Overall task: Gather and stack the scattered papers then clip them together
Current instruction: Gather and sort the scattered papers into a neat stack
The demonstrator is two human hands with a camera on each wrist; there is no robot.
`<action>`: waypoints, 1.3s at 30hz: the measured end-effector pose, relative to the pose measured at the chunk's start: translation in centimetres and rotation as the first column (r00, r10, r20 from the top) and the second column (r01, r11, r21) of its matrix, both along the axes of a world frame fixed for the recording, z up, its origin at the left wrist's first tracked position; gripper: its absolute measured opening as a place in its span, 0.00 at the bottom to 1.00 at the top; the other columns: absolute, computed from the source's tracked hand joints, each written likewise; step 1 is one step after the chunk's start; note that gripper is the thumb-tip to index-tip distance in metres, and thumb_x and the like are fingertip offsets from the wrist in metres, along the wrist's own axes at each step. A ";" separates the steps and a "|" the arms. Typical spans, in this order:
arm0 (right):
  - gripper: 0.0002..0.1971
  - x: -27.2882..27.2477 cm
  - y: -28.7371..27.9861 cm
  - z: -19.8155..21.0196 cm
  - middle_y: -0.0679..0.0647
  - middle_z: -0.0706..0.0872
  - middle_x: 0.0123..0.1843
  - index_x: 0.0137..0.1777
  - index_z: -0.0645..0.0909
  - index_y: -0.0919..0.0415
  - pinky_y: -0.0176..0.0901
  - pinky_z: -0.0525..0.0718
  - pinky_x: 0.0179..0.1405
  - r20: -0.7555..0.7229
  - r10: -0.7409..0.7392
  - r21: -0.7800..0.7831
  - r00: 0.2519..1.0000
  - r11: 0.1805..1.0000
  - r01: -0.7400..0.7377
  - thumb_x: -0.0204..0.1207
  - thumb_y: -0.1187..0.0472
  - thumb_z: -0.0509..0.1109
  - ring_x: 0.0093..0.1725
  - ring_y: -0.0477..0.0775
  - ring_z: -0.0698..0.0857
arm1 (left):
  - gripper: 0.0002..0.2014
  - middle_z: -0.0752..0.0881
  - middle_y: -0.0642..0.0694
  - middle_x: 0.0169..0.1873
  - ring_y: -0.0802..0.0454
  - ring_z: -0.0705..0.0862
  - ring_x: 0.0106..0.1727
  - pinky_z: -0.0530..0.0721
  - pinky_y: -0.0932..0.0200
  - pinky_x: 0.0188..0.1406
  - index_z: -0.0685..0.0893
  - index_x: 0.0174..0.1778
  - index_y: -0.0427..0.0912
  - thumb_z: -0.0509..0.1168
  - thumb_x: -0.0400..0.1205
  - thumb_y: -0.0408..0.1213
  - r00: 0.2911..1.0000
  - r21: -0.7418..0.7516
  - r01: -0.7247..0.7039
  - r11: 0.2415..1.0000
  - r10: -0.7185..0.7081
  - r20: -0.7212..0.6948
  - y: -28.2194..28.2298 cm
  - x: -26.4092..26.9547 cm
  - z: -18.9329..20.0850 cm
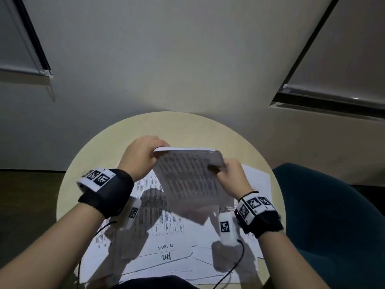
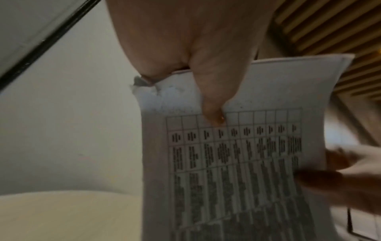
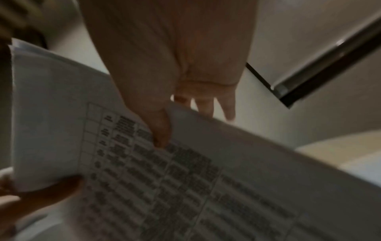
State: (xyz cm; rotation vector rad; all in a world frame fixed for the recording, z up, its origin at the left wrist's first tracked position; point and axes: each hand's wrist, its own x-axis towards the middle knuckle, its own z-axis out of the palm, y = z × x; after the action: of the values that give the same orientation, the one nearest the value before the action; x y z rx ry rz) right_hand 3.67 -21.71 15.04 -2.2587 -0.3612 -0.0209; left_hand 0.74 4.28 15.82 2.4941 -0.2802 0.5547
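Note:
A thin stack of printed table sheets [image 1: 187, 176] is held up tilted above the round table [image 1: 208, 130]. My left hand [image 1: 141, 155] pinches its top left corner, thumb on the printed face [image 2: 212, 101]. My right hand [image 1: 231, 176] grips the stack's right edge, thumb on the front [image 3: 158, 130] and fingers behind. The held stack [image 2: 237, 154] shows a grid of dark text; in the right wrist view the stack [image 3: 144, 171] is blurred. More printed sheets [image 1: 158, 232] lie spread flat on the table under my hands. No clip is visible.
A dark teal chair [image 1: 333, 215] stands to the right of the table. Walls with roller blinds [image 1: 341, 65] rise behind. Black cables [image 1: 231, 270] from my wrist cameras trail over the loose sheets near the table's front edge.

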 end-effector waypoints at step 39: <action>0.14 -4.6 -3.3 -11.3 0.54 0.74 0.24 0.33 0.72 0.62 0.29 0.68 0.13 -0.617 -0.262 -0.014 0.742 0.946 0.323 0.79 0.67 0.71 0.15 0.44 0.74 | 0.26 0.79 0.28 0.61 0.31 0.80 0.58 0.79 0.48 0.50 0.77 0.61 0.26 0.67 0.78 0.46 0.356 0.078 -0.629 0.774 0.375 -0.856 4.9 -7.6 -17.0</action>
State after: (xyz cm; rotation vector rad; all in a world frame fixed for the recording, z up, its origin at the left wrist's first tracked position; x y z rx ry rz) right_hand -0.95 -25.02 3.71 -2.0643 0.3459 0.5161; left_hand -6.89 9.18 -1.20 2.2131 0.9490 -0.4538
